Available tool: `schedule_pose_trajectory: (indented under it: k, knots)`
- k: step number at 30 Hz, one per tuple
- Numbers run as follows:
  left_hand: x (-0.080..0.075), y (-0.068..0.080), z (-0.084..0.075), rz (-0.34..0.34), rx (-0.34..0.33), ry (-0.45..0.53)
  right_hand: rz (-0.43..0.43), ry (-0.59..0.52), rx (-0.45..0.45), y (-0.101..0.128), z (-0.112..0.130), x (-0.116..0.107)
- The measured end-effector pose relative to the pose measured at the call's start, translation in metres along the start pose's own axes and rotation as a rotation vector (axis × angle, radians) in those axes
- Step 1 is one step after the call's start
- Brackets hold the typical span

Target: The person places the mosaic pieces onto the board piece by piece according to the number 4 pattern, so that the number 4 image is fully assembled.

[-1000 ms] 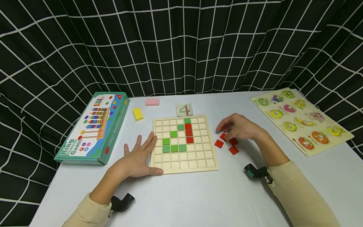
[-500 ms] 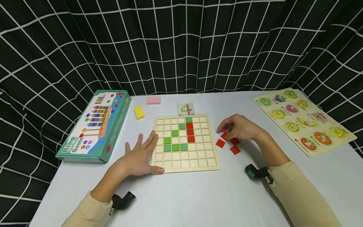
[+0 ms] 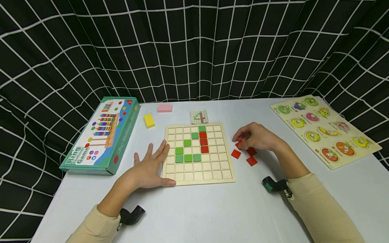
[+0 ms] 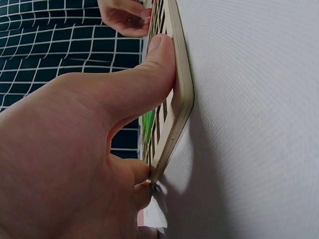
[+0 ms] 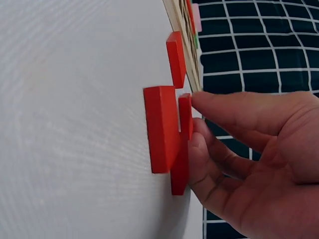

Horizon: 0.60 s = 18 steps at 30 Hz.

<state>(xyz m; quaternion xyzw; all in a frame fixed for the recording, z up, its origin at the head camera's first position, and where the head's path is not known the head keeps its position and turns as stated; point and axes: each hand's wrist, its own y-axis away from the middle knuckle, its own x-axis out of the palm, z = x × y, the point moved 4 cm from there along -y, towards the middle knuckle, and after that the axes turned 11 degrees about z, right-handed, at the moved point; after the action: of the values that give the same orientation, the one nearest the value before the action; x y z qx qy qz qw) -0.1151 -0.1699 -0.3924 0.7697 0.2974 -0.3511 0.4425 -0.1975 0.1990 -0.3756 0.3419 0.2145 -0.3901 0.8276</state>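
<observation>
My left hand point(image 3: 148, 171) lies spread at the left edge of the wooden grid board point(image 3: 209, 166). In the left wrist view its thumb point(image 4: 160, 64) rests on the board's near rim. Several green tiles point(image 3: 188, 158) and a column of three red tiles point(image 3: 203, 141) sit in the board's squares. Right of the board, my right hand point(image 3: 257, 135) bends over several loose red square tiles point(image 3: 251, 161). Its thumb and index finger take one small red tile point(image 5: 185, 117) at its edges, low over the table. The remaining fingers are curled and partly hidden.
A small pattern card point(image 3: 199, 116) lies behind the board. Yellow point(image 3: 149, 120) and pink point(image 3: 164, 108) blocks stand back left. A green ring game box point(image 3: 101, 135) is at far left, and a fruit puzzle board point(image 3: 325, 131) at far right, on the white table point(image 3: 194, 209).
The red tile under my right thumb and index finger has shifted slightly to the left. Both hands otherwise keep nearly the same place; the head view moved a little.
</observation>
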Motion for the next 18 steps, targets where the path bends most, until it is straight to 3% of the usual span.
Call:
schedule_pose_trajectory:
  k: [8,18]
  knots:
    - [-0.0002,0.0002,0.0,0.001,0.001,-0.002,0.046,-0.011,-0.013,0.0015,0.0007,-0.0001]
    - [0.0006,-0.0003,0.0009,0.002,-0.006,-0.002,0.013,0.051,-0.025,0.0,-0.0014,0.0]
